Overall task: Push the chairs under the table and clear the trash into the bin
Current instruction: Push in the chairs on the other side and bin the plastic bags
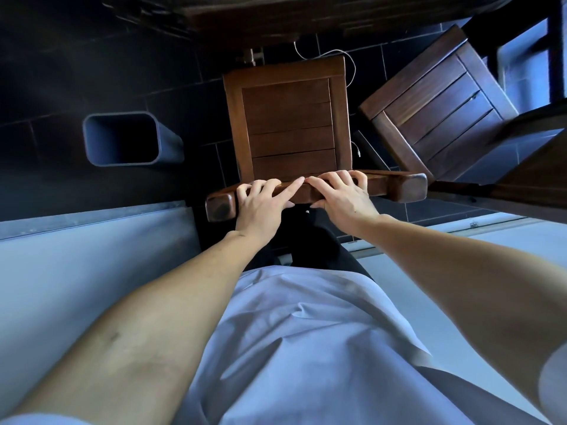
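Observation:
A brown wooden chair (288,124) stands right in front of me, its slatted seat facing the dark wooden table (306,16) at the top of the view. My left hand (260,204) and my right hand (343,197) both rest side by side on the chair's top back rail, fingers curled over its far edge. The seat's front edge sits close to the table's edge. A second wooden chair (438,102) stands turned at an angle to the right. A grey rectangular bin (129,139) stands open on the floor to the left of the chair. I see no trash.
The floor under the chairs is dark tile. A white cable (346,61) trails on the floor by the chair's far right corner. A pale floor with a metal threshold strip (92,216) lies near me. Another wooden back rail (506,194) crosses at right.

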`<state>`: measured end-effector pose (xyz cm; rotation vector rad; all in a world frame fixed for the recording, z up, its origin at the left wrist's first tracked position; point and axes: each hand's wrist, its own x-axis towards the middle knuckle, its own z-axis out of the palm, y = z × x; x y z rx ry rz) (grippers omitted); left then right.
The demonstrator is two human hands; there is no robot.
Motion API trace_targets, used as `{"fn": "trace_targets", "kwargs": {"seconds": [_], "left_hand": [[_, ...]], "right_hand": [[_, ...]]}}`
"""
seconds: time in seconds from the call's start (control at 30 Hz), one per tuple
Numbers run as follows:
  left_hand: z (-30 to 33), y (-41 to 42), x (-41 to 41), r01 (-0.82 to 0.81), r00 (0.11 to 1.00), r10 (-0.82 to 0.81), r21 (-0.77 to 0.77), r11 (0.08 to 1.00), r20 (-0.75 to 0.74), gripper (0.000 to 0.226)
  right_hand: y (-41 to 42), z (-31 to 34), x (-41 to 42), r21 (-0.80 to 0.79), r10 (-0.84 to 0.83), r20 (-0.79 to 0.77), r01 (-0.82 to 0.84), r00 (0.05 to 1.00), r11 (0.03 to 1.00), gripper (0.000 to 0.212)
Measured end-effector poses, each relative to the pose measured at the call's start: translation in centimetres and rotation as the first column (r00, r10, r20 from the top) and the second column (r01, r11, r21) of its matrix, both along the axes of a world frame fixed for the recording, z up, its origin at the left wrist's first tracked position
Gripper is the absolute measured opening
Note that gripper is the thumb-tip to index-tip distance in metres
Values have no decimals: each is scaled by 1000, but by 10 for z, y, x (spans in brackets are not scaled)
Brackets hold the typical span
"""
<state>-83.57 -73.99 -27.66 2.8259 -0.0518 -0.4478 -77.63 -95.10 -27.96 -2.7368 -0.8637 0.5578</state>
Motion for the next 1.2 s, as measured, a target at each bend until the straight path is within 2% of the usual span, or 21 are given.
{"fn": "trace_targets", "kwargs": {"seconds": [0.53, 0.97, 1.1, 1.2], "left_hand": [[-4, 7, 34, -16, 1000, 16, 6, 1000, 10, 57], [-4, 12, 51, -29, 997, 32, 48, 998, -64, 57], [9, 10, 58, -51, 994, 55, 46, 998, -99, 57], [30, -5, 69, -75, 997, 75, 5, 997, -26, 57]], "right_hand": [[6, -1, 39, 38, 13, -21, -12, 1000, 999, 50], [8, -6, 56, 67, 31, -37, -29, 999, 997, 51], [10, 0, 58, 36, 26, -102, -22, 994, 999, 55], [11, 15, 61, 23, 11, -101, -9, 995, 1000, 60]]}}
